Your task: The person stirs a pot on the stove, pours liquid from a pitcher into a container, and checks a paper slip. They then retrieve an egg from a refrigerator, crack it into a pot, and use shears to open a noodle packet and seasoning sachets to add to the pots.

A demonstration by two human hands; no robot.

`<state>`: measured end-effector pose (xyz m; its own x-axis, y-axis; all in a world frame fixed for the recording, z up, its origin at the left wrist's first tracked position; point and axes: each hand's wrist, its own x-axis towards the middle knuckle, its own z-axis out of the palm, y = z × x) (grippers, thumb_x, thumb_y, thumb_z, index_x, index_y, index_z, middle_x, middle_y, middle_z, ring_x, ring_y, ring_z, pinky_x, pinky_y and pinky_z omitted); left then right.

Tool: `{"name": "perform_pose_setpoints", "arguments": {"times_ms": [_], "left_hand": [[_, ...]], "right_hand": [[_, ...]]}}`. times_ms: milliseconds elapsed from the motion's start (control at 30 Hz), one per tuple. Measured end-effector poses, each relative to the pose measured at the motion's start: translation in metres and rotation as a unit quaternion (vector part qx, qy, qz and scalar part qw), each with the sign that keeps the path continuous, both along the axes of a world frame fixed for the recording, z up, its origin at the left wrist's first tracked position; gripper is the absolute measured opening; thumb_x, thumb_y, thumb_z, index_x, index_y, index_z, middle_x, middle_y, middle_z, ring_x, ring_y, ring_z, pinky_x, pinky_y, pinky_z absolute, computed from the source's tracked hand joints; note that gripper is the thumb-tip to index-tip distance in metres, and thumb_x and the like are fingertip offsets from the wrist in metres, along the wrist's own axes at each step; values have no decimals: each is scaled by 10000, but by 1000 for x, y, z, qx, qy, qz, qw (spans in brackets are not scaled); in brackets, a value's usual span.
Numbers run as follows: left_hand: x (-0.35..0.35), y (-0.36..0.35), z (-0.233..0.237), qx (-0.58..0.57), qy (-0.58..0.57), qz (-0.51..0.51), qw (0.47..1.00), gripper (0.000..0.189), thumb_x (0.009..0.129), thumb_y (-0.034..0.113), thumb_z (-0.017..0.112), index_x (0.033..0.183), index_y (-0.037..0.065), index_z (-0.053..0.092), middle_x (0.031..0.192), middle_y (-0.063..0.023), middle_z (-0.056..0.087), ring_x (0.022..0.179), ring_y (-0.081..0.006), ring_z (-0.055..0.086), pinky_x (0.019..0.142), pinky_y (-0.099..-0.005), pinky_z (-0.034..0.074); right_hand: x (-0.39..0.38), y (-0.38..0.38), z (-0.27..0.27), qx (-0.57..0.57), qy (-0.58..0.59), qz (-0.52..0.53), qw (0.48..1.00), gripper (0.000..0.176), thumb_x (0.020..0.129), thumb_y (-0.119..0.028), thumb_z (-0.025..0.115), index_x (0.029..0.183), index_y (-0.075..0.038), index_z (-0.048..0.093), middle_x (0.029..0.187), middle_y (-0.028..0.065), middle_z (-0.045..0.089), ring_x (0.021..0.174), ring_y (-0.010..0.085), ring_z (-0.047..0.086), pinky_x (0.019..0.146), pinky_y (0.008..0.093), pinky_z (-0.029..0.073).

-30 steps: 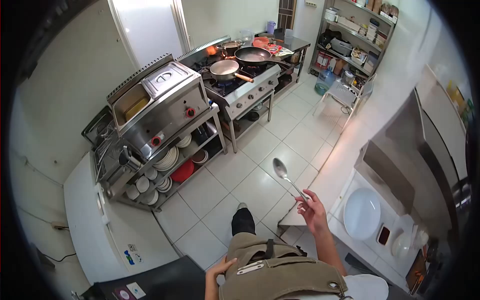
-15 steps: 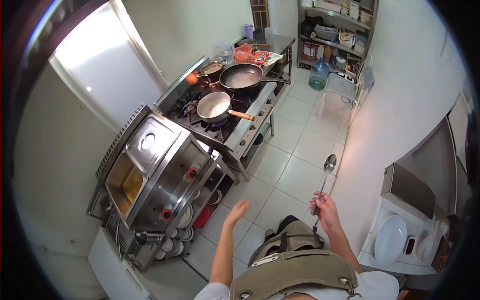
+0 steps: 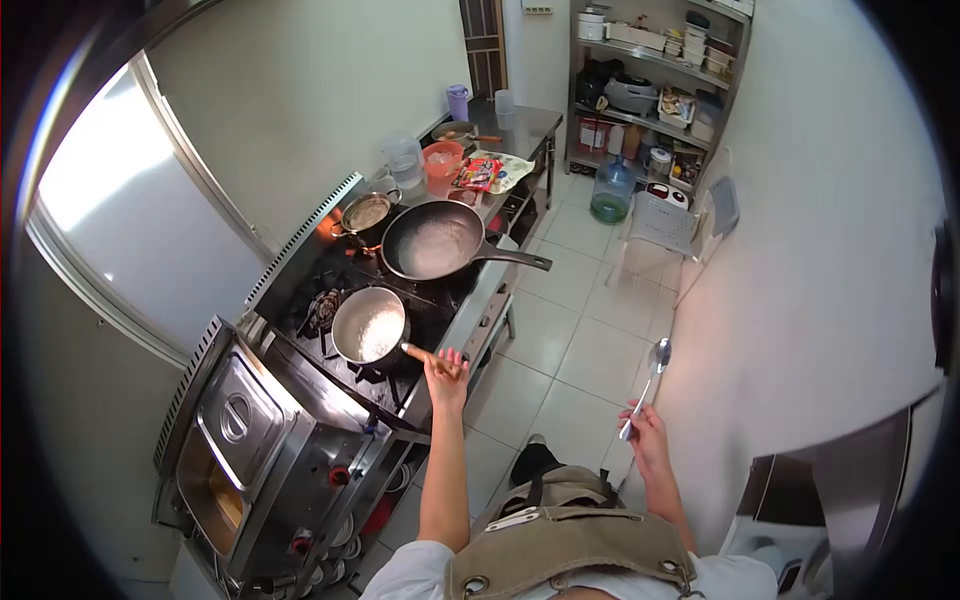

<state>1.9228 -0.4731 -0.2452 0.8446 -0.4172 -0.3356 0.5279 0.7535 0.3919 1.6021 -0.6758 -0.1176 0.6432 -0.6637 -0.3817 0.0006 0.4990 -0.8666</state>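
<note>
My left hand (image 3: 446, 380) is at the wooden handle (image 3: 418, 353) of a small saucepan, its fingers raised and apart around the handle's end. The saucepan (image 3: 369, 327) sits on the front burner with pale, whitish contents. Over the floor to the right, my right hand (image 3: 645, 428) grips a metal spoon (image 3: 655, 372) by its handle, the bowl pointing up and away. Behind the saucepan, a large dark frying pan (image 3: 433, 241) rests on the stove with its handle toward the aisle.
A small pot (image 3: 366, 212) stands at the stove's back. Beyond are an orange container (image 3: 441, 165) and colourful packets (image 3: 480, 174). A steel food warmer (image 3: 300, 480) is at the lower left. Past the aisle stand a water bottle (image 3: 612, 190), a chair (image 3: 664, 222) and shelves (image 3: 650, 57).
My left hand has moved forward to the saucepan's handle. The stove now appears nearer and lower in view. The spoon is still in my right hand.
</note>
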Motion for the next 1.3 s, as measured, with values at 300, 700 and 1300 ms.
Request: {"name": "perform_pose_setpoints", "arguments": {"times_ms": [300, 700, 1300], "left_hand": [[-6, 22, 14, 166, 65, 125, 976, 354, 905, 434, 513, 868, 84, 480, 651, 34, 421, 531, -61, 412, 483, -183, 354], [-12, 69, 11, 487, 0, 86, 869, 462, 910, 403, 509, 1129, -1, 468, 922, -84, 545, 822, -144, 528, 722, -269, 444], [-61, 43, 59, 554, -524, -395, 512, 321, 840, 228, 595, 1074, 13, 550, 976, -169, 615, 869, -303, 598, 755, -365, 469]], "right_hand": [[126, -87, 17, -83, -23, 76, 993, 252, 916, -88, 443, 1157, -36, 495, 907, 64, 608, 767, 103, 564, 664, 217, 431], [197, -30, 3, -56, -5, 294, 954, 268, 906, -73, 438, 1167, -29, 481, 896, 95, 629, 753, 124, 591, 667, 231, 456], [-12, 14, 44, -411, 239, 213, 854, 175, 896, -153, 459, 920, -16, 566, 684, 150, 604, 638, 320, 586, 601, 388, 450]]}}
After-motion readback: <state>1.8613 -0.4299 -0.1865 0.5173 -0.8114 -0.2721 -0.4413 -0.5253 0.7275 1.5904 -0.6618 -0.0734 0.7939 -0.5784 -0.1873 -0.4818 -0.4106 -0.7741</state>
